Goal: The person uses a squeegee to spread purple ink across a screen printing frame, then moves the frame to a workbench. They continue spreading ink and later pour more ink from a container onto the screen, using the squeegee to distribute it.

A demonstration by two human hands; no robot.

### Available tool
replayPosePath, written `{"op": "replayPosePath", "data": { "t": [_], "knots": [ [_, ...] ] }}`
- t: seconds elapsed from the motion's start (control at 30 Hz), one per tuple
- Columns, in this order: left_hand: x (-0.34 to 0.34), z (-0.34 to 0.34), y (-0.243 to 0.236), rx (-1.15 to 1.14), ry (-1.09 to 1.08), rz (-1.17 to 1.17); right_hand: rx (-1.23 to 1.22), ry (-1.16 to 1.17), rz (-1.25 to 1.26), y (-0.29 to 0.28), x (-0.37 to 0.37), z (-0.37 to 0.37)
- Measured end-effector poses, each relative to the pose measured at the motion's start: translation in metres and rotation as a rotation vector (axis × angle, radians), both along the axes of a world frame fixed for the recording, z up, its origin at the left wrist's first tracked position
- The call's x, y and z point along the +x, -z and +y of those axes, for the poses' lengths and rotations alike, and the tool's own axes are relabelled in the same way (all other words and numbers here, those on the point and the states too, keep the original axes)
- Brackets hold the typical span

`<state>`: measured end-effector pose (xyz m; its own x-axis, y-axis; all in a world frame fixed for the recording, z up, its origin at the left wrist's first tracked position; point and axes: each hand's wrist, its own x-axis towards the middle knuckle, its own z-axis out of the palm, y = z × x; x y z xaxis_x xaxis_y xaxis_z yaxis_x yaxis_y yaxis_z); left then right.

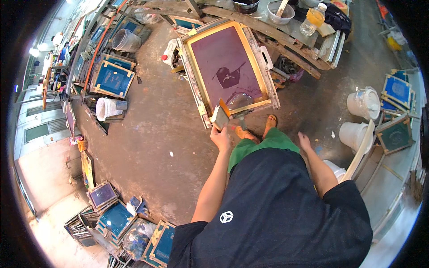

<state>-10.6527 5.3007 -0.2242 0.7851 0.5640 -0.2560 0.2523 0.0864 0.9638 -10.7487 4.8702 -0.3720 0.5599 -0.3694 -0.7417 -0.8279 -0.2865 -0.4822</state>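
Observation:
A screen-printing frame (pixel 263 67) with purple mesh and yellow taped edges lies tilted ahead of me, a dark ink patch in its middle. My left hand (pixel 221 136) grips a squeegee (pixel 220 115) with a wooden handle at the frame's near left corner. My right hand (pixel 304 142) hangs free beside my hip, fingers loosely apart, holding nothing. My black shirt and green shorts fill the lower middle, sandalled feet just below the frame.
White buckets (pixel 364 102) stand at the right by blue-meshed frames (pixel 397 89). More frames are stacked at the left (pixel 111 78) and lower left (pixel 116 219). A rough wooden bench (pixel 286 31) behind carries bowls and a bottle. The floor is stained concrete.

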Motion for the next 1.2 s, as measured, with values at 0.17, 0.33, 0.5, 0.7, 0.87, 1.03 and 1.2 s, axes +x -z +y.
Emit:
{"op": "replayPosePath", "data": {
  "t": [0.17, 0.33, 0.5, 0.7, 0.87, 1.03, 1.2],
  "knots": [
    [-0.002, 0.029, -0.04, -0.282, -0.002, 0.01, -0.178, -0.197, 0.275, -0.005, -0.132, 0.009],
    [0.018, 0.058, -0.072, -0.735, 0.069, 0.011, -0.105, -0.101, 0.318, -0.024, -0.171, 0.028],
    [0.034, 0.057, -0.101, -0.908, 0.076, 0.083, -0.079, 0.015, 0.295, -0.04, -0.186, 0.035],
    [0.048, 0.038, -0.113, -0.961, 0.115, 0.129, -0.08, 0.094, 0.274, -0.045, -0.199, 0.035],
    [0.065, 0.033, -0.127, -0.869, 0.277, 0.012, -0.081, 0.137, 0.236, -0.04, -0.196, 0.045],
    [0.075, 0.043, -0.099, -0.196, 0.423, -0.004, -0.181, 0.102, -0.05, -0.037, -0.127, 0.041],
    [0.096, 0.012, -0.136, 0.724, 0.738, -0.127, -0.054, 0.001, -0.696, -0.186, 0.088, 0.061]
  ]
}}
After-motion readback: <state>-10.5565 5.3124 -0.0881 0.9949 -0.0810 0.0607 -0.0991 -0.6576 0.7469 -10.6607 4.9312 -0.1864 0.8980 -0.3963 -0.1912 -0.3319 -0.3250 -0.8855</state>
